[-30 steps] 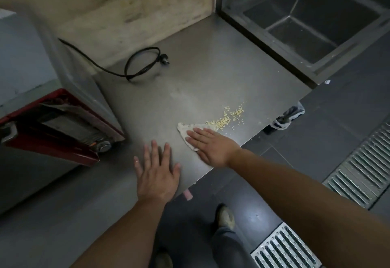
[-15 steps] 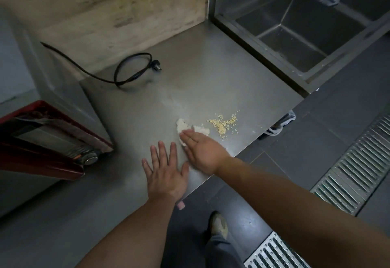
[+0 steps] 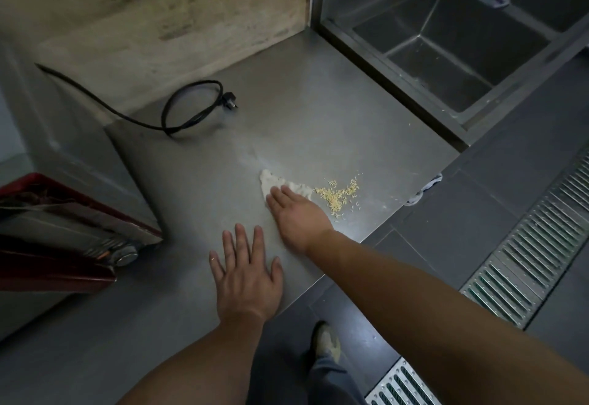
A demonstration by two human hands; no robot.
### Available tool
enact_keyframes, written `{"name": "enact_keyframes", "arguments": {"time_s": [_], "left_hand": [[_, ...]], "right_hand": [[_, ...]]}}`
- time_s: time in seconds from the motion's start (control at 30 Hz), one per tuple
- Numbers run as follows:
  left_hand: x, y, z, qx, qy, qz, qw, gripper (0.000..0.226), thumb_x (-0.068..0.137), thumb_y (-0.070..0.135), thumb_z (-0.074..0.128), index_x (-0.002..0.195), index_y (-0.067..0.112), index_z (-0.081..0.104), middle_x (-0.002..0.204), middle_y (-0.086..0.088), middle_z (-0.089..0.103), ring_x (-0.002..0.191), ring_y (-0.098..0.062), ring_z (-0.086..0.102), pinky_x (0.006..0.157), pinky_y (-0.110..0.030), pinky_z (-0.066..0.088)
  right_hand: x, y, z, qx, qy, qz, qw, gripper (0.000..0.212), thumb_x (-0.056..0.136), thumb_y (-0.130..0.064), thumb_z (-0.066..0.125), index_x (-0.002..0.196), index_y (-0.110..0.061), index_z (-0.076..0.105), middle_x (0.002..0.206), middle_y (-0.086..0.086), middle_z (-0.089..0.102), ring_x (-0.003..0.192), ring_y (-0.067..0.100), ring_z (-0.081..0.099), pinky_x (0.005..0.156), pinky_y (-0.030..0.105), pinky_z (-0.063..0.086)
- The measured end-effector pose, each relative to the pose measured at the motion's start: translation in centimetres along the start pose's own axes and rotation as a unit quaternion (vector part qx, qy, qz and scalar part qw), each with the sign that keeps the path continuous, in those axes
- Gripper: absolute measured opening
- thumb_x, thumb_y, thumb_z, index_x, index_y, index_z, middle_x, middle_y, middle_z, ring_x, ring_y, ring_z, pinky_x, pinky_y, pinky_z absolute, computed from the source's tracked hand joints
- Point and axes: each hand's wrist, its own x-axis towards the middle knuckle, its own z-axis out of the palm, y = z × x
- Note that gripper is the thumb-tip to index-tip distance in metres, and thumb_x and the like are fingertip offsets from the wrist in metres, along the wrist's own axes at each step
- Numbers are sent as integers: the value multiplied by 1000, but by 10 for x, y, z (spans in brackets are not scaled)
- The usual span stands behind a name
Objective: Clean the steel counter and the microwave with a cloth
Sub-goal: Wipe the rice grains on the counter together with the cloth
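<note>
Head: right hand (image 3: 296,213) flat on cloth (image 3: 271,181).

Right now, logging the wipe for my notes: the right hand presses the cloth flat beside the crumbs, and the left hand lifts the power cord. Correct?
Not quite. In the head view the left hand lies flat on the steel counter, apart from the power cord. The right hand does press the cloth beside the crumbs.

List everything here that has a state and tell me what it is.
Cloth: flat on counter, pressed by right hand.
Right hand: open, on cloth.
Left hand: open, flat on counter.
Crumbs: heaped beside cloth, some scattered.
Plug: unplugged, cord looped.
Counter: smeared near cloth.
</note>
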Motion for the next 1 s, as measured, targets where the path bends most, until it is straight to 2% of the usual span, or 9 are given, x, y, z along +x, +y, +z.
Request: {"name": "enact_keyframes", "arguments": {"time_s": [0.13, 0.2, 0.3, 0.37, 0.57, 0.7, 0.8, 0.93, 1.0], "left_hand": [[0, -2, 2, -14, 6, -3, 1000, 72, 97, 60, 16, 158, 32, -8, 165, -3, -17, 150, -24, -23, 121, -54, -7], [0, -2, 3, -14, 8, -5, 1000, 72, 96, 60, 17, 159, 31, -6, 165, -3, -15, 151, -25, -22, 121, -54, -6], [0, -2, 5, -14, 9, -4, 1000, 73, 96, 60, 18, 159, 31, -5, 165, -3, -14, 151, -25, -20, 122, -54, -5], [0, -2, 6, -12, 11, -3, 1000, 73, 96, 60, 19, 159, 31, -4, 166, -3, -12, 151, -25, -19, 122, -54, -3], [0, -3, 7, -8, 16, 0, 1000, 73, 95, 58, 21, 159, 30, -2, 166, -4, -9, 152, -26, -16, 122, -54, 0], [1, -3, 8, -4, 15, 2, 1000, 73, 95, 59, 17, 159, 29, -4, 165, -4, -12, 152, -27, -17, 122, -54, 0], [0, -3, 8, 2, 16, 5, 1000, 73, 95, 59, 14, 159, 29, -5, 166, -5, -12, 152, -27, -17, 122, -54, -2], [0, -4, 8, 3, 20, 7, 1000, 73, 95, 59, 16, 159, 28, -1, 167, -6, -6, 153, -28, -13, 122, -54, 1], [1, -4, 9, 1, 22, 5, 1000, 73, 95, 58, 20, 160, 28, 2, 167, -7, -4, 153, -29, -11, 122, -55, 1]], "right_hand": [[-8, 1, -8, -37, -17, 102, 994, 53, 100, -4, 26, 151, 8, 17, 158, 27, 19, 148, 40, 17, 114, 44, 30], [-10, 1, -13, -20, -24, 129, 991, 50, 99, -2, 28, 148, 8, 24, 155, 26, 26, 145, 39, 23, 107, 46, 39], [-5, 5, -26, 22, 5, 162, 987, 39, 95, 0, 36, 133, 3, 46, 133, 21, 51, 121, 38, 53, 89, 42, 47], [-1, 7, -37, 46, 46, 164, 984, 39, 92, 0, 41, 130, 0, 49, 126, 19, 56, 108, 40, 59, 83, 42, 48], [8, 46, -97, 132, 156, 202, 958, 38, 85, -10, 61, 124, -12, 61, 125, 12, 62, 109, 33, 61, 91, 35, 47], [-2, 115, -118, 187, 210, 328, 902, 36, 93, -7, 48, 126, -12, 64, 119, 15, 68, 104, 32, 66, 94, 40, 52], [-12, 157, -114, 212, 171, 370, 888, 33, 101, -21, 46, 128, -13, 63, 125, 13, 66, 111, 32, 63, 100, 37, 48], [-25, 169, -86, 213, 42, 380, 899, 33, 101, -30, 46, 122, -14, 67, 118, 17, 67, 106, 34, 62, 89, 33, 47], [-27, 163, -66, 202, 43, 378, 902, 39, 98, -31, 52, 133, -17, 59, 135, 15, 58, 119, 35, 56, 100, 34, 42]]}}
